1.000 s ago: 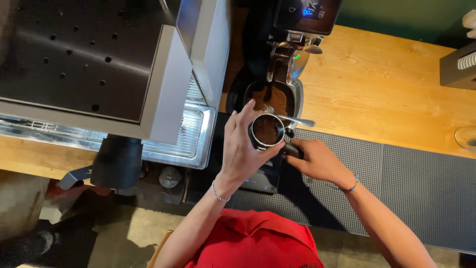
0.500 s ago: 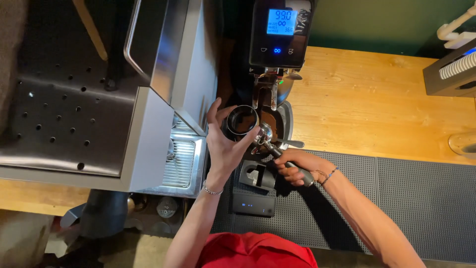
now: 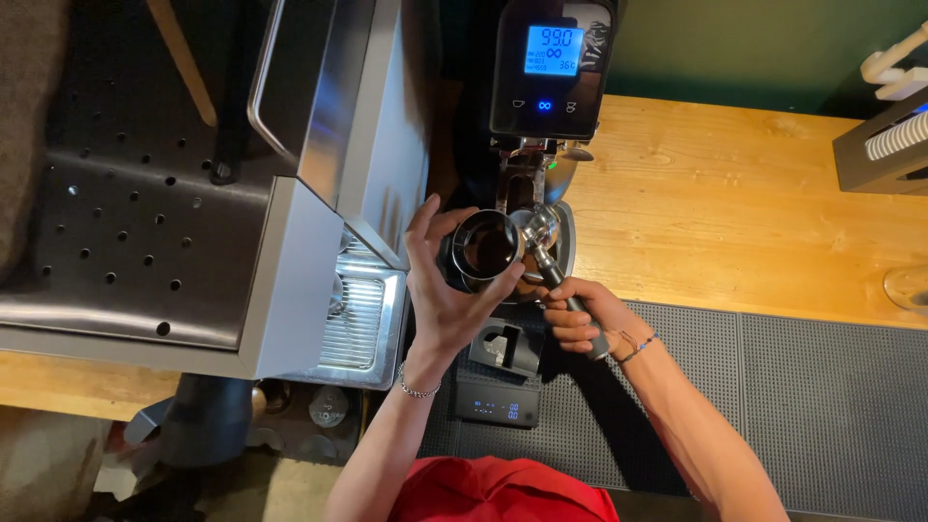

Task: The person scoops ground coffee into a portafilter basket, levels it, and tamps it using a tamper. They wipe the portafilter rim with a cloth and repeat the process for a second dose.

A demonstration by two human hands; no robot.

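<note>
Looking straight down on a coffee bar: the left hand (image 3: 449, 295) is cupping a small metal dosing cup (image 3: 486, 249), fingers (image 3: 425, 224) curled and clamped around its wall, dark coffee grounds showing inside. The right hand (image 3: 580, 314) is gripping the black handle of a portafilter (image 3: 551, 256), fingers wrapped shut on it, and the portafilter's round basket is sitting right against the cup's rim, under the spout of the coffee grinder (image 3: 546, 77). The grinder is standing at the far side, dark-bodied, its blue screen glowing.

The surface is a pale wooden tabletop (image 3: 735, 203), grain and knots plainly showing, running away to the right. Nearer the person, a black ribbed rubber bar mat (image 3: 822, 406) is covering the tabletop's near strip. On that mat, just below the hands, a black tamping stand (image 3: 505, 346) is sitting beside a slim digital scale (image 3: 495, 404) with lit digits. To the left, the steel espresso machine (image 3: 193, 222) is filling the view, its perforated top tray dull grey and its slotted drip grate (image 3: 353, 314) catching light. A dark green wall (image 3: 735, 48) is backing the tabletop at the far edge. At the far right, a dark holder of white stacked lids (image 3: 894, 145) is poking in, and a glass rim (image 3: 909, 287) is just showing at the right edge. A red garment (image 3: 493, 493) is showing at the near edge.
</note>
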